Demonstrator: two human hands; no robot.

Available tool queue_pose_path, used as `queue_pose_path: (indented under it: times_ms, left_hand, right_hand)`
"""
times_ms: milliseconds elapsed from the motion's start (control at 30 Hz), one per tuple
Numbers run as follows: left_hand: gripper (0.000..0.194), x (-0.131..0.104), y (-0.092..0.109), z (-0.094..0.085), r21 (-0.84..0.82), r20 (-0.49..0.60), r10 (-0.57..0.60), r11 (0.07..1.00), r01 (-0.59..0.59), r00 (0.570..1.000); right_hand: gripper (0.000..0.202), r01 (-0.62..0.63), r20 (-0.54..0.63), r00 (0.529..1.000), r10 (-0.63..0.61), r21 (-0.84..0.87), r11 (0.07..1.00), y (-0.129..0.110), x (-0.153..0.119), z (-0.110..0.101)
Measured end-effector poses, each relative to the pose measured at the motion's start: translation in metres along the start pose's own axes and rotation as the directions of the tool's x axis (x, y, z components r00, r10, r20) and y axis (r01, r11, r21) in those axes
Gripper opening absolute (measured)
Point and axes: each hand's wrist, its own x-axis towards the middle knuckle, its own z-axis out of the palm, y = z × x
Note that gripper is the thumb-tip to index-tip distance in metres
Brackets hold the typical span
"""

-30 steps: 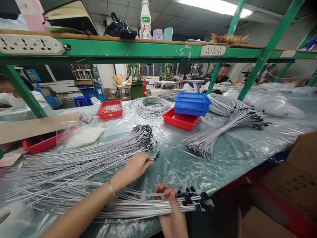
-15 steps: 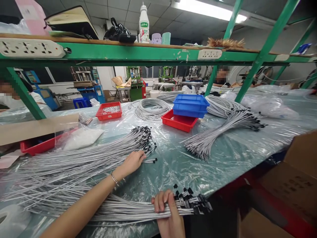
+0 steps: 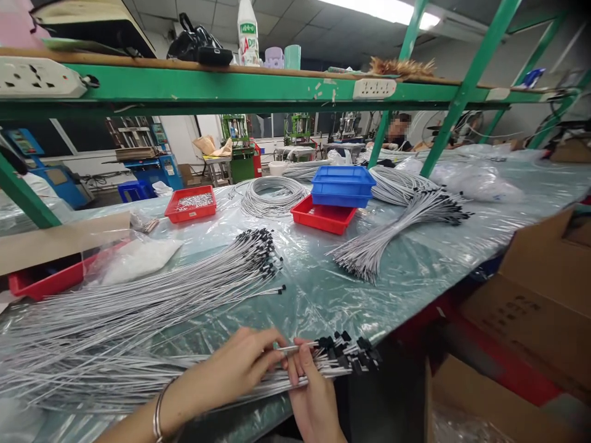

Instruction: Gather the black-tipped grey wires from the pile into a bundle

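i see my right hand [image 3: 310, 394] clamped round the black-tipped wire bundle [image 3: 258, 375] at the table edge [image 3: 406, 320] — left hand [image 3: 233, 372] fingers pinched on one wire; bare plastic sheet [image 3: 314, 295] beyond.

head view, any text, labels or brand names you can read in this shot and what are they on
"AD": red letters on the white bottle on the green shelf; the rest of its label, green band included, is too blurred to read.
Dark print on the side of the cardboard box: too blurred to read.
Nothing readable on the bundle of wires held by the left hand and right hand.
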Motion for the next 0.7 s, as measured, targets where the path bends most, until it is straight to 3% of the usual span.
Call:
queue_pose_path:
  times_ms: [133, 267, 333, 433, 567, 633, 700]
  left_hand:
    - [0.024, 0.005, -0.007, 0.008, -0.177, -0.103, -0.062, 0.983, 0.043, 0.993]
    - [0.03, 0.015, -0.017, 0.014, -0.423, -0.075, -0.161, 0.899, 0.115, 0.984]
    - [0.03, 0.014, -0.016, 0.015, -0.371, -0.111, -0.163, 0.922, 0.111, 0.98]
    - [0.029, 0.007, -0.006, 0.014, -0.157, -0.154, -0.063, 0.987, 0.039, 0.986]
    - [0.032, 0.003, 0.002, 0.005, -0.035, -0.012, 0.036, 0.999, -0.036, 0.999]
    - [0.035, 0.012, -0.007, -0.004, -0.012, 0.018, 0.041, 0.999, -0.041, 0.999]
    - [0.037, 0.031, -0.027, -0.012, 0.067, -0.082, 0.014, 0.998, -0.009, 0.997]
  right_hand:
    - [0.04, 0.017, -0.049, 0.999, -0.016, 0.004, 1.0, 0.001, -0.003, 0.004]
    - [0.036, 0.044, -0.043, 0.998, -0.044, 0.002, 0.999, 0.0, -0.002, 0.006]
    - [0.036, 0.049, -0.036, 0.998, -0.049, -0.01, 0.999, 0.0, -0.001, 0.005]
    - [0.04, 0.038, 0.001, 0.999, -0.038, -0.047, 0.998, 0.0, -0.002, -0.001]
    - [0.026, 0.062, 0.145, 0.988, -0.047, -0.099, 0.993, 0.002, -0.004, -0.008]
    - [0.028, 0.112, 0.189, 0.977, -0.094, -0.084, 0.99, 0.002, -0.005, -0.007]
    - [0.031, 0.133, 0.166, 0.978, -0.124, -0.046, 0.99, 0.001, -0.006, -0.002]
